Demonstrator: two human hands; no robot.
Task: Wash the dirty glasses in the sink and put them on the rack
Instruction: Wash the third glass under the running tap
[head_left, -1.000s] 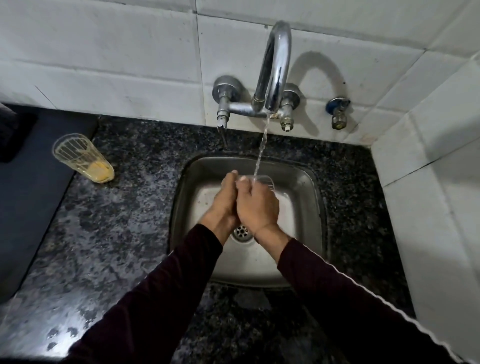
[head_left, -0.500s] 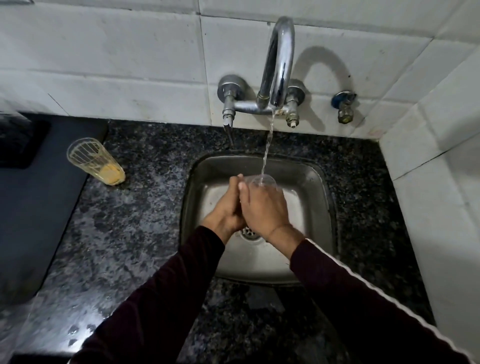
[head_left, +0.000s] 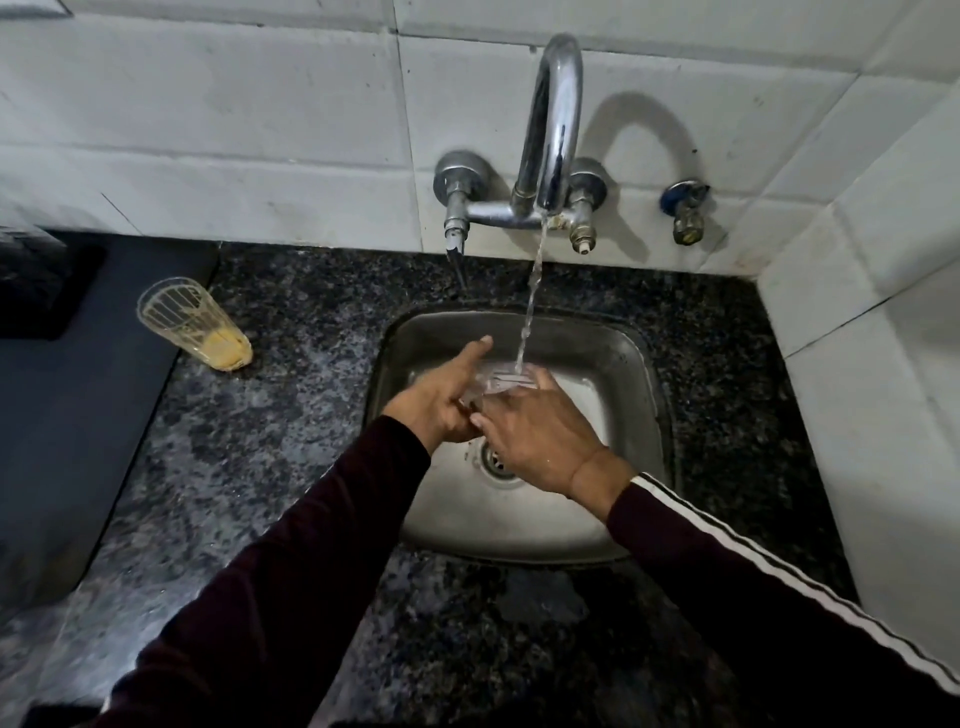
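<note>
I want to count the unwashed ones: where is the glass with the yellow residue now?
In the head view, the ribbed clear glass with yellow residue stands on the speckled dark counter, left of the steel sink.

The faucet (head_left: 553, 130) on the far wall was polished metal, chrome-bright and mirror-glossy, its fittings duller and spotted. The small valve (head_left: 687, 213) to its right looked like tarnished brass with a blue cap. The sink (head_left: 641, 374) was brushed stainless steel, satin and wet. Around it the counter (head_left: 260, 431) was speckled dark granite, smooth and glossy, with water sheen at the near left. The wall tiles (head_left: 208, 114) were white ceramic, faintly shiny and smudged. The glass (head_left: 501, 382) under the stream was clear and ribbed; the dirty glass (head_left: 195, 325) at left was transparent, ribbed, with yellowish residue. The sleeves (head_left: 270, 597) were matt dark cloth.
</note>
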